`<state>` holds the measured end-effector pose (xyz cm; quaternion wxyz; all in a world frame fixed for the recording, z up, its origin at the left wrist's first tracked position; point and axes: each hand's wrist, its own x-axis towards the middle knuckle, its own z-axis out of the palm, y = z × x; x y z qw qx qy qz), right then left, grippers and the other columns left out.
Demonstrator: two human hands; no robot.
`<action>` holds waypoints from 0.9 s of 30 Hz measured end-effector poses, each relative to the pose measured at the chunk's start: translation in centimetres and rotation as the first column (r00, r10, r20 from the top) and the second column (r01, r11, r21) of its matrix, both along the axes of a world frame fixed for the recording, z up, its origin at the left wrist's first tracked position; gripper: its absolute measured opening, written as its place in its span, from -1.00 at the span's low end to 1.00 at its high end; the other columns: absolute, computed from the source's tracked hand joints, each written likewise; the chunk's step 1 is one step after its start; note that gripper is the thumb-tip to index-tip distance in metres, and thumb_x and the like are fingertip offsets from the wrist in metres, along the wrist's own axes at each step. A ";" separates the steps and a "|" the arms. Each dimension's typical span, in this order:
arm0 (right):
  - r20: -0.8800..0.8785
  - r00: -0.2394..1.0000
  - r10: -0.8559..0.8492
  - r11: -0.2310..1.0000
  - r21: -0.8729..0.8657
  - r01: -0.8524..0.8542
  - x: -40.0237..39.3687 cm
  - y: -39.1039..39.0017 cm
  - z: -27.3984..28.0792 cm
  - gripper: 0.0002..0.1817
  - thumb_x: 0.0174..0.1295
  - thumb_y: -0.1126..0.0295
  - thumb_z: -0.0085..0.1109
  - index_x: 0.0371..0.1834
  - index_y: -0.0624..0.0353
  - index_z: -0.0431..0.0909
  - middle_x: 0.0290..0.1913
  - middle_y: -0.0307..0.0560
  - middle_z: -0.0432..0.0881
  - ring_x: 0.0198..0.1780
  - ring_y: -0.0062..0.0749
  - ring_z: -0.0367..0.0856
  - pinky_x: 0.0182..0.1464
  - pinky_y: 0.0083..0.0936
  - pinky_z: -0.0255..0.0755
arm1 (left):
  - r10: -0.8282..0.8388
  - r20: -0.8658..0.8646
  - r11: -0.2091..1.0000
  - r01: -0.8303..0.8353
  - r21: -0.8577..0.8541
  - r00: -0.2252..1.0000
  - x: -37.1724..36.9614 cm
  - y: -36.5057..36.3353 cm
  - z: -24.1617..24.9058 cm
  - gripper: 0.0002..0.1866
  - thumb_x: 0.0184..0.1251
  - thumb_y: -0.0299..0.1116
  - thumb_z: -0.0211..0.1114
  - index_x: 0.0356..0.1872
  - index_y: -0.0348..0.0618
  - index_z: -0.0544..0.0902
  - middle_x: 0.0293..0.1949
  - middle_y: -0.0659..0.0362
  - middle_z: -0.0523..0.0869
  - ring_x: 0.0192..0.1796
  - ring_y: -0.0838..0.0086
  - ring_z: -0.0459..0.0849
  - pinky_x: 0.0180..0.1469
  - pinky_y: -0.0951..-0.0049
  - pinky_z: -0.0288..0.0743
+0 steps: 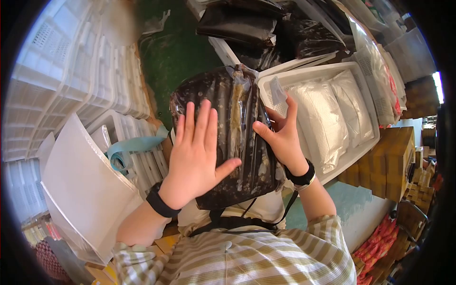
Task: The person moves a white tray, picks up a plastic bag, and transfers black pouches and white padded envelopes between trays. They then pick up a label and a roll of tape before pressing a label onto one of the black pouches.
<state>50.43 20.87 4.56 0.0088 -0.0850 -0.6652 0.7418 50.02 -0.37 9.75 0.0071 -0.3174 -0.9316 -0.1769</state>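
Observation:
A bulky package [223,190] in dark, shiny plastic rests against the front of my body, with a lighter strip of clear tape or film running down its middle. Flat on its upper face lies my left hand [194,156], fingers stretched and thumb out to the side. My right hand [287,142] grips the package's right edge, thumb on top and the other fingers partly hidden at the side. By its index fingertip is a small whitish piece of film or paper [277,90]. Both wrists wear black bands.
To the right, a white crate [311,71] holds clear-wrapped pale packs [323,123]. More black plastic packages [237,23] lie in a crate ahead. White crates [71,80] are stacked at left, near a white panel [85,190] and a light-blue strap [137,145]. Brown cartons [387,166] stand at right.

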 end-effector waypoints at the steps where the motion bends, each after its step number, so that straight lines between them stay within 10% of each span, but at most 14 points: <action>1: -0.012 1.000 0.001 1.000 0.007 -0.001 0.1 0.0 -0.1 -0.01 0.05 0.39 0.40 0.40 0.08 -0.19 0.16 0.40 0.39 0.08 -0.23 0.51 0.05 -0.38 0.46 | -0.038 0.001 0.999 0.038 -0.034 0.999 0.4 0.2 0.1 -0.06 0.20 0.15 0.15 0.34 -0.49 0.10 0.41 -0.24 0.02 0.44 -0.18 -0.04 0.38 -0.15 -0.11; 8: -0.024 0.999 0.040 0.999 0.032 -0.039 0.2 0.4 -0.2 -0.01 0.09 0.38 0.38 0.40 0.12 -0.24 0.20 0.41 0.35 0.11 -0.21 0.48 0.13 -0.33 0.40 | -0.230 0.027 0.969 0.232 -0.086 0.973 -0.4 -0.1 0.1 -0.08 0.20 0.20 0.12 0.36 -0.37 0.12 0.40 -0.11 0.14 0.44 0.09 0.11 0.41 0.03 -0.04; 14: 0.022 0.999 0.041 0.999 -0.027 -0.040 0.2 0.3 0.2 -0.02 0.10 0.38 0.37 0.40 0.12 -0.24 0.22 0.36 0.35 0.12 -0.22 0.47 0.14 -0.33 0.39 | 0.029 0.025 1.000 -0.029 0.008 0.999 -6.7 -2.2 0.0 -0.44 0.41 -0.14 0.00 0.31 -0.27 0.30 0.34 -0.04 0.32 0.40 0.11 0.22 0.42 0.04 -0.07; 15: 0.020 0.999 0.037 0.998 -0.043 -0.036 0.3 0.4 0.2 -0.02 0.10 0.38 0.36 0.40 0.12 -0.24 0.23 0.35 0.35 0.12 -0.22 0.47 0.14 -0.34 0.39 | 0.048 0.261 0.978 -0.098 0.184 0.964 -7.5 -2.9 0.7 -0.48 0.48 -0.13 -0.13 0.27 -0.33 0.36 0.29 -0.09 0.38 0.40 0.13 0.25 0.43 0.11 -0.05; 17: -0.003 1.000 0.015 1.000 -0.019 -0.015 0.6 0.3 -0.3 -0.02 0.10 0.38 0.36 0.40 0.10 -0.24 0.23 0.34 0.36 0.13 -0.22 0.46 0.15 -0.33 0.37 | -0.385 0.583 0.557 -0.323 0.765 0.716 -8.7 -4.2 1.8 -0.38 0.51 -0.03 -0.27 0.26 -0.44 0.32 0.29 -0.18 0.35 0.42 0.11 0.20 0.45 0.20 -0.04; 19: -0.014 1.000 0.004 1.000 -0.014 -0.004 0.6 0.2 -0.3 -0.03 0.10 0.38 0.36 0.40 0.09 -0.24 0.23 0.34 0.36 0.13 -0.23 0.46 0.16 -0.33 0.36 | -0.750 0.469 0.077 -0.643 0.762 0.466 -8.6 -4.4 2.6 -0.23 0.48 0.10 -0.36 0.33 -0.54 0.12 0.36 -0.26 0.15 0.46 -0.01 0.05 0.49 0.20 -0.13; 27: -0.012 1.000 -0.005 0.999 -0.037 0.005 0.5 0.0 0.3 -0.05 0.11 0.40 0.35 0.39 0.07 -0.22 0.23 0.34 0.36 0.15 -0.25 0.43 0.19 -0.35 0.33 | -0.874 0.375 -0.011 -0.784 0.620 0.310 -7.6 -4.3 3.4 -0.15 0.43 0.21 -0.40 0.38 -0.49 -0.01 0.43 -0.23 -0.02 0.50 0.02 -0.12 0.49 0.14 -0.25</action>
